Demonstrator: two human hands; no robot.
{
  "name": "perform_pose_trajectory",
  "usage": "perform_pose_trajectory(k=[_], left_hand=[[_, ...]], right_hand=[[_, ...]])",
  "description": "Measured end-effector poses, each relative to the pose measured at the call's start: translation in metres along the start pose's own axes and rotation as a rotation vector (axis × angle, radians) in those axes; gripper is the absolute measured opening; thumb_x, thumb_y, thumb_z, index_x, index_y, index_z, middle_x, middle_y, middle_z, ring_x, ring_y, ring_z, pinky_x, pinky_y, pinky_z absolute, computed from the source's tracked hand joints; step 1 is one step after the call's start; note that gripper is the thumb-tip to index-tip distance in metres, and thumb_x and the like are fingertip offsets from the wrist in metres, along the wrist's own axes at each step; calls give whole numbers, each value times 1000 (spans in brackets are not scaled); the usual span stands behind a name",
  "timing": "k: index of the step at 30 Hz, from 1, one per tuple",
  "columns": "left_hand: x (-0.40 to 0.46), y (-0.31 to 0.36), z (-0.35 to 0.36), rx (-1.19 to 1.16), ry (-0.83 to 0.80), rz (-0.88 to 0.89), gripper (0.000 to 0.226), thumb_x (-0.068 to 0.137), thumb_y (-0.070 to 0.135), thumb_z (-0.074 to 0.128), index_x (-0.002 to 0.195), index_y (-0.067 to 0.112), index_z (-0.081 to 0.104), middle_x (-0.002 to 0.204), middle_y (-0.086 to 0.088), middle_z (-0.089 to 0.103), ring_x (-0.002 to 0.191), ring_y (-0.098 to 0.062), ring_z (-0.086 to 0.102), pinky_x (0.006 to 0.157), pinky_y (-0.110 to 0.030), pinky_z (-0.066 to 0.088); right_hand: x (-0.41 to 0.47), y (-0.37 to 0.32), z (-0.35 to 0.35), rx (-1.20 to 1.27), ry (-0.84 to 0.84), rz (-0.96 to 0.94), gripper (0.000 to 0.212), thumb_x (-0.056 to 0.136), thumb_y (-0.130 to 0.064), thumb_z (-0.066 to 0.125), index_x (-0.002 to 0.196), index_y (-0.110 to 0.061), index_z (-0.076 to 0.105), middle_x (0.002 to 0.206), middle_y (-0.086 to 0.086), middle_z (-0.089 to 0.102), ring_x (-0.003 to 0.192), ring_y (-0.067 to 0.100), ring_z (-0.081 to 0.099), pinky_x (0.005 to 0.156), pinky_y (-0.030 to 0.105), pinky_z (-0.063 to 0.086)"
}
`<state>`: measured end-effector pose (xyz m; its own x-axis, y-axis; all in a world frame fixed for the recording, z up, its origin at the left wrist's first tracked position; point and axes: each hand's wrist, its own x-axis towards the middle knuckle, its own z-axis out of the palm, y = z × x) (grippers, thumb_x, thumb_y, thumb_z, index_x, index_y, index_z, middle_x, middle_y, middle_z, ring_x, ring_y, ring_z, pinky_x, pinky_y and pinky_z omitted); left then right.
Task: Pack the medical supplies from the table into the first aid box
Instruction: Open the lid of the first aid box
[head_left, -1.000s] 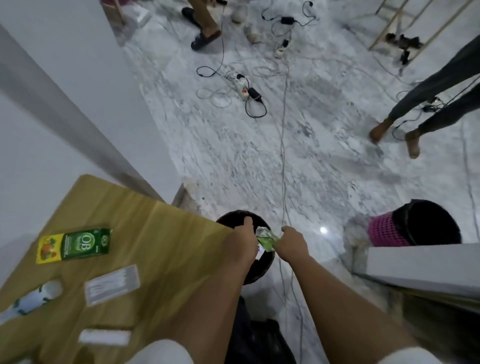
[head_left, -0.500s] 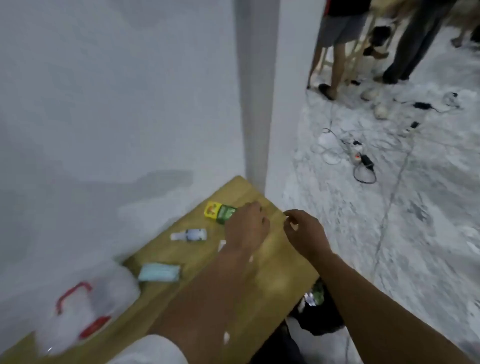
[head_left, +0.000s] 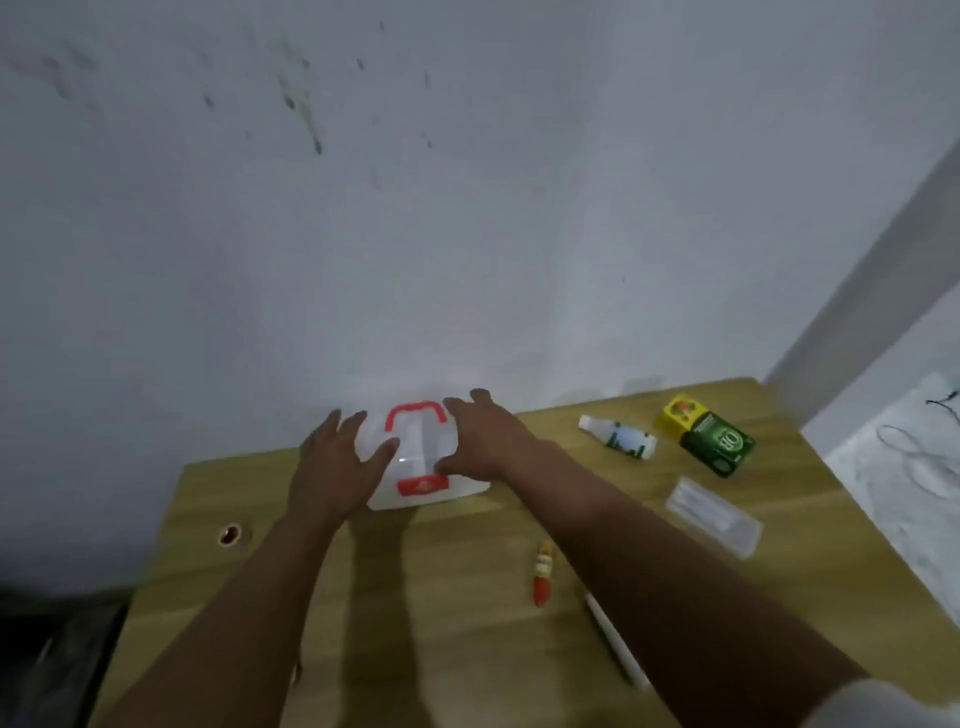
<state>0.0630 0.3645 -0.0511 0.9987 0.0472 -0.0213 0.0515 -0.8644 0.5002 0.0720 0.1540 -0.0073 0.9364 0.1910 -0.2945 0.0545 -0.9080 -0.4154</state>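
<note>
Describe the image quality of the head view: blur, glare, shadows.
Head view: dim, soft throughout with motion blur; the first aid box is washed out to near white; forearm shadows fall on the table; wide-angle bending curves the wall corner at right.

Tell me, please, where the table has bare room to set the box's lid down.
Bare wood lies left of the first aid box, around the small hole, and between the forearms. The right side is crowded: white bottle, green carton, flat packet, red tube.
</note>
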Motion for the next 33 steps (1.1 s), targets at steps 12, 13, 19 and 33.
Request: perform_pose_trajectory(k=[12,13,19,33], left_hand=[[-55,-15,33,-344,224,51,69,90,52,68,152,26,49,157,-3,45,140,-25,45,99,-36,39],[-69,-16,30,-341,207,50,70,90,53,68,151,27,49,157,-3,45,139,-25,46,97,-36,39],[-140,-20,23,-295,152,67,73,88,58,69,151,27,50,159,-4,45,139,-29,46,104,-43,42],[-190,-46,57,-642,143,211,133,53,70,84,162,38,15,155,19,29,135,-8,32,103,-32,37]], right_hand=[[-55,-7,74,-261,276,-54,86,62,-49,92,134,-23,53,136,10,41,110,33,55,86,42,55],[-69,-5,81,-272,308,-66,88,64,-49,90,138,-24,50,137,10,43,115,34,53,87,43,53],[-147,15,137,-406,529,-258,94,84,-53,74,159,-25,25,168,15,18,156,38,11,121,62,25],[-152,48,149,-236,691,-615,49,95,-57,46,133,-33,66,144,9,61,137,35,54,111,72,30]])
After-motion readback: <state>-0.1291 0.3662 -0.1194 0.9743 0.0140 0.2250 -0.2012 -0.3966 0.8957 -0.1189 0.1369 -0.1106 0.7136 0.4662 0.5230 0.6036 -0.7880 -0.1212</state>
